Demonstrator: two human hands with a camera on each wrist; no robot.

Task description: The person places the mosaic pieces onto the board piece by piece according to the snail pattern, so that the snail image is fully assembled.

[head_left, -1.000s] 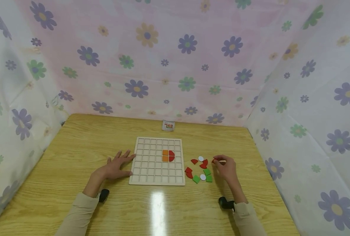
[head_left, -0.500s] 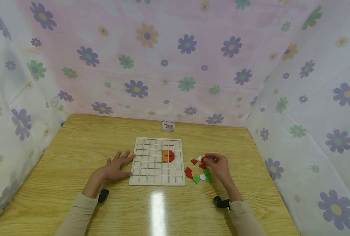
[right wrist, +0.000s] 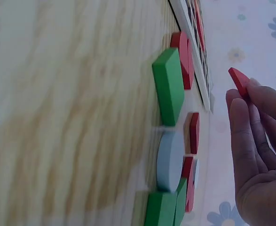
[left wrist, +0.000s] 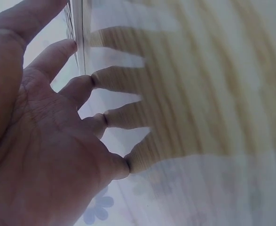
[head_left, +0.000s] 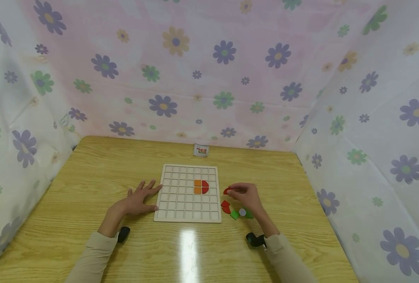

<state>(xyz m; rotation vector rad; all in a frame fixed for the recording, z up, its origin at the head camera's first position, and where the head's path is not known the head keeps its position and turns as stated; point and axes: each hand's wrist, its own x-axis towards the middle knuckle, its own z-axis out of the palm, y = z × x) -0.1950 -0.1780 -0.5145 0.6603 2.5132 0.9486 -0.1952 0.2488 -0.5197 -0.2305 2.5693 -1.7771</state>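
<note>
My right hand (head_left: 246, 196) pinches a red quarter-circle tile (right wrist: 239, 81) between thumb and fingers, above the table just right of the board. My left hand (head_left: 136, 201) lies with fingers spread, thumb and index fingertips at the left edge of the wooden grid board (head_left: 179, 204). On the board, two orange square tiles (head_left: 198, 190) sit beside two red quarter-circle tiles (head_left: 205, 184) that form a half disc. Under and near my right hand lie loose red tiles (head_left: 225, 209), green tiles (right wrist: 168, 87) and white round tiles (right wrist: 169, 160), some hidden by the hand in the head view.
A small printed card (head_left: 201, 150) lies behind the board, towards the back edge of the wood-grain table (head_left: 124, 157). Flower-patterned cloth (head_left: 188, 78) hangs behind the table and along both sides. A black device (head_left: 254, 239) is worn at my right wrist.
My right hand has moved left with the red quarter-circle tile, from right of the loose tiles to close beside the board. The left hand has stayed in place.
</note>
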